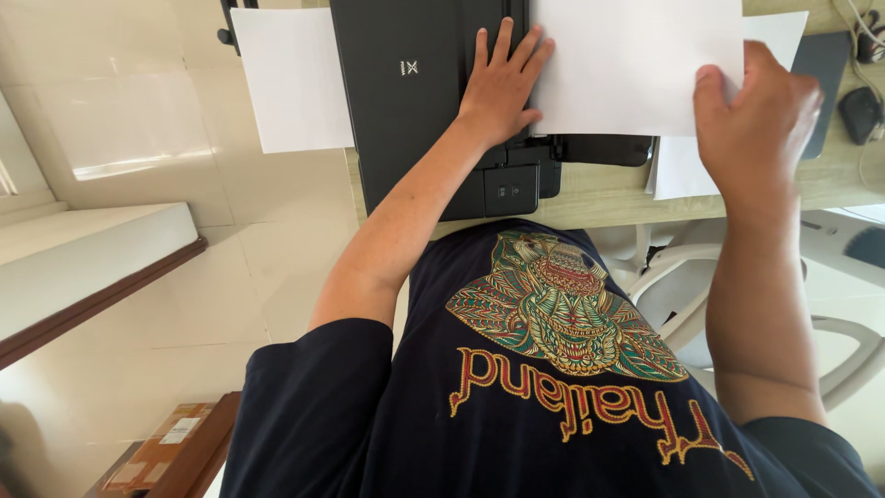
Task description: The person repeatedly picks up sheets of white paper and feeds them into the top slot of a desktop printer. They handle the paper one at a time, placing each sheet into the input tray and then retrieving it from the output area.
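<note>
Your dark printed shirt fills the bottom of the view, and both bare forearms reach away from it toward the black printer on the wooden desk.

Your left hand lies flat and open, fingers spread, on the printer's top, with its fingertips at the left edge of the white sheet of paper. It presses rather than grips. Your right hand is closed on the sheet's right edge, thumb on top and the fingers curled out of sight beneath. The sheet itself lies over the printer's right side, reaching out toward the desk beyond.

Expect this paper to be very light and limp: held by one edge it will likely sag, and a hard pinch would crease it. It looks smooth, so it should slide easily over the printer's plastic. The safest hold seems to be the one you have, a gentle pinch near the middle of a side edge, with the flat left palm steadying the other side.

Another white sheet juts out at the printer's left, and more paper lies on the desk under your right hand. A dark mouse sits at the far right, a white chair stands below the desk edge, and a cardboard box rests on the floor.
</note>
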